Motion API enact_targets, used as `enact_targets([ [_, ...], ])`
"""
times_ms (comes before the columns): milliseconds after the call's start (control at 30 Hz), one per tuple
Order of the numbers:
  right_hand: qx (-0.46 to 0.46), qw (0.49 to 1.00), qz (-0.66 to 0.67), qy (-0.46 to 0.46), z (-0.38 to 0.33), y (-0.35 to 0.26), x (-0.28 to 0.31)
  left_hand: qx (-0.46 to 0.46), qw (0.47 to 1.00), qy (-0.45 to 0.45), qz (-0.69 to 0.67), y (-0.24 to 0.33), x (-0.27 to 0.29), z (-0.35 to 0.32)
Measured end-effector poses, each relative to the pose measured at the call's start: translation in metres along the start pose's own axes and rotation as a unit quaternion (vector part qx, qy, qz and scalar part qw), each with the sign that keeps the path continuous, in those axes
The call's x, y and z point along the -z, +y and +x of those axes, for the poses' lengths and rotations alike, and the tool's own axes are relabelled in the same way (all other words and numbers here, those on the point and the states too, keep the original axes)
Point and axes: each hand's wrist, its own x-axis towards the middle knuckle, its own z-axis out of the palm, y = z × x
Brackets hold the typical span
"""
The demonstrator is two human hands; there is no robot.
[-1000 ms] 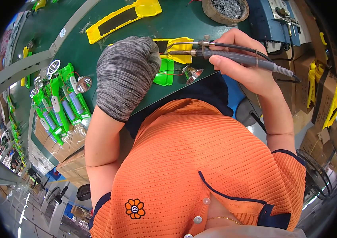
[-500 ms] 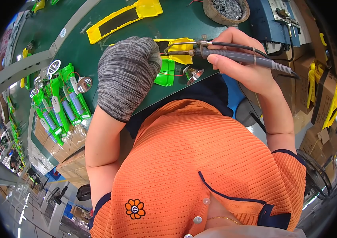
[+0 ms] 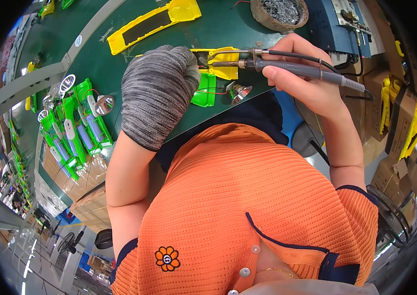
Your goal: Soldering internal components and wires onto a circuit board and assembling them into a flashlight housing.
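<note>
Yellow casing [image 3: 228, 73] runs left to right, partly hidden by your nearer left hand [image 3: 159, 93], whose grip I can't tell; your right hand [image 3: 311, 92] pinches the soldering iron [image 3: 301, 72].

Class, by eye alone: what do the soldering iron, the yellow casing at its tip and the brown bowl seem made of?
Soldering iron: dull grey handle, ridged at its rear, likely plastic or rubber; slim brownish shaft, probably metal.
Yellow casing: probably moulded plastic; thin walls, even colour, slight sheen.
Brown bowl: rough, matte, perhaps clay or wood; the look leaves it open.
</note>
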Motion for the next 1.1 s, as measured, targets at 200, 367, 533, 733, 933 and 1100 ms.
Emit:
enact_targets([
  [200, -0.005, 1.0, 0.005, -0.016, 0.0026, -0.0013, -0.0006, -0.008, 1.0, -0.001, -0.007, -0.0017, 0.0005, 0.0004],
  [367, 0.002, 1.0, -0.009, -0.027, 0.0054, -0.0008, -0.0001, -0.01, 1.0, -0.006, -0.005, -0.001, 0.0023, 0.0001],
  [533, 0.001, 1.0, -0.002, -0.027, 0.0061, 0.0005, -0.001, -0.005, 1.0, -0.019, -0.008, -0.0012, 0.0028, 0.0006],
  [733, 0.046, 0.999, -0.008, -0.01, 0.0059, 0.0035, -0.0033, -0.008, 1.0, -0.015, -0.014, -0.0004, 0.0026, 0.0008],
  [933, 0.045, 0.999, -0.013, -0.013, 0.0059, 0.0036, -0.0034, -0.005, 1.0, -0.01, -0.019, -0.0016, 0.0009, 0.0007],
  [1100, 0.049, 0.999, -0.016, -0.009, 0.0056, 0.0022, -0.0021, -0.012, 1.0, -0.014, 0.0, -0.0012, 0.0013, 0.0013],
])
